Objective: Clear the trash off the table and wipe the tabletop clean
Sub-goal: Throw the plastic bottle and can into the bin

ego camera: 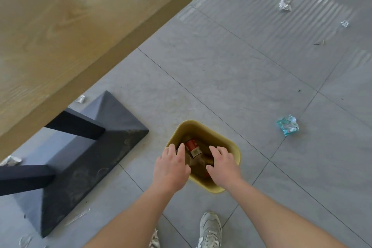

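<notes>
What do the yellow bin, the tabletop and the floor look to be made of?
Bin: probably plastic, a smooth matte wall with rounded corners. Tabletop: wood or wood-look laminate with printed-looking grain; cannot tell which. Floor: large grey tiles, stone-like, with thin joint lines.

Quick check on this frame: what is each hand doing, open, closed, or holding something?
Left hand: open, fingers spread over the yellow bin, holding nothing.
Right hand: open, fingers spread over the bin, holding nothing.
</notes>
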`<state>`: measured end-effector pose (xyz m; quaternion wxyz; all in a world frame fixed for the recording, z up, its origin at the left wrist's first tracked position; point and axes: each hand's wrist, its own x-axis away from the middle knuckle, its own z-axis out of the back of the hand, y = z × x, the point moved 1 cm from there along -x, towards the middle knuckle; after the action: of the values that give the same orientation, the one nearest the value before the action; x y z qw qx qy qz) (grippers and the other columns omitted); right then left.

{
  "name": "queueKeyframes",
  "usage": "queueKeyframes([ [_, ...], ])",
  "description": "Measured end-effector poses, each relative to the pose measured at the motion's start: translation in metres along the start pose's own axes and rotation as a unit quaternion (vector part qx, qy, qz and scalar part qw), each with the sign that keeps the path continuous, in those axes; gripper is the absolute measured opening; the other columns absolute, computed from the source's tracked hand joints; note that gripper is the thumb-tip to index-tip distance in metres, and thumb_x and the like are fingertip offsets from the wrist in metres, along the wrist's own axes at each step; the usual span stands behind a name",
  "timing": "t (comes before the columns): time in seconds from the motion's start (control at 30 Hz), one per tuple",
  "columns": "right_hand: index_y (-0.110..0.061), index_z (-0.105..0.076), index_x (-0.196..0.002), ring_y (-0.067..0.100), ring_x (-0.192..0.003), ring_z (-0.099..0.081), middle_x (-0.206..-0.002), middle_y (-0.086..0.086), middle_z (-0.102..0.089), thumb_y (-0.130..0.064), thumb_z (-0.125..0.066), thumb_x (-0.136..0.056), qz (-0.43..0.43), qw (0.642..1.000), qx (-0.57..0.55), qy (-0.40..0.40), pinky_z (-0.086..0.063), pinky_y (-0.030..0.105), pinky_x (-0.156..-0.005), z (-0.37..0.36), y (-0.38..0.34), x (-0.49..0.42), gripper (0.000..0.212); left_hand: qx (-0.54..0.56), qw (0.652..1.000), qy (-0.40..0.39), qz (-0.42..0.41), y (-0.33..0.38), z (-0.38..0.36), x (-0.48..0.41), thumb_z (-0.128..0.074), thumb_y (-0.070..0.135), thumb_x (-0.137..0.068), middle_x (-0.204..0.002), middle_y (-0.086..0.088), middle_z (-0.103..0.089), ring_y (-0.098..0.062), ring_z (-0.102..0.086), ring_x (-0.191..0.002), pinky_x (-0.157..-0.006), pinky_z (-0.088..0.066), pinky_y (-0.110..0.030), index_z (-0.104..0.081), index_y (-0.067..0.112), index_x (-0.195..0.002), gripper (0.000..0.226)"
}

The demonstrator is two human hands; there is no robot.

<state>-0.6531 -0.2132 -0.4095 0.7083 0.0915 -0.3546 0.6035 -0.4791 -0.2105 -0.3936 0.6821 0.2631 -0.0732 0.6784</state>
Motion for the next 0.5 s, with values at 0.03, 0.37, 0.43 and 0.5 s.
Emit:
queueKeyframes([
  [0.03, -0.028, -0.019, -0.153, 0.025, -0.136, -0.031, -0.156, 0.001, -0.023, -0.037, -0.052, -0.097, 0.006, 1.0, 0.008, 0.003, -0.035, 0.038, -0.112, 0.005, -0.004, 0.005, 0.065, -0.008, 1.0, -0.002, -0.005, 0.001, 0.006, 0.005, -0.04, 0.041, -0.095, -0.147, -0.005, -0.036, -0.025, -0.036, -0.134, -0.106, -0.038, -0.039, -0.019, 0.025, -0.152, 0.063],
  [0.37, -0.029, -0.017, -0.153, 0.025, -0.144, -0.021, -0.16, 0.002, -0.02, -0.04, -0.052, -0.095, 0.062, 0.996, 0.046, 0.042, -0.028, 0.039, -0.116, 0.084, -0.047, 0.082, 0.069, -0.042, 0.999, 0.026, -0.016, 0.023, 0.101, 0.068, -0.036, 0.044, -0.096, -0.148, -0.005, -0.033, -0.024, -0.033, -0.134, -0.107, -0.035, -0.037, -0.016, 0.025, -0.152, 0.063],
  [0.43, -0.03, -0.016, -0.153, 0.026, -0.143, -0.022, -0.16, 0.002, -0.02, -0.043, -0.052, -0.094, 0.082, 0.993, 0.074, 0.046, -0.028, 0.039, -0.116, 0.106, -0.055, 0.106, 0.07, -0.027, 0.999, 0.039, -0.01, 0.028, 0.123, 0.089, -0.038, 0.045, -0.095, -0.145, -0.003, -0.037, -0.021, -0.037, -0.13, -0.105, -0.036, -0.035, -0.019, 0.027, -0.149, 0.06],
  [0.5, -0.032, -0.016, -0.152, 0.026, -0.141, -0.024, -0.158, 0.002, -0.022, -0.047, -0.051, -0.093, 0.098, 0.99, 0.087, 0.051, -0.029, 0.04, -0.115, 0.125, -0.062, 0.131, 0.071, -0.007, 0.999, 0.044, -0.002, 0.034, 0.141, 0.113, -0.04, 0.046, -0.094, -0.146, -0.002, -0.037, -0.022, -0.036, -0.13, -0.107, -0.037, -0.037, -0.02, 0.029, -0.148, 0.061],
])
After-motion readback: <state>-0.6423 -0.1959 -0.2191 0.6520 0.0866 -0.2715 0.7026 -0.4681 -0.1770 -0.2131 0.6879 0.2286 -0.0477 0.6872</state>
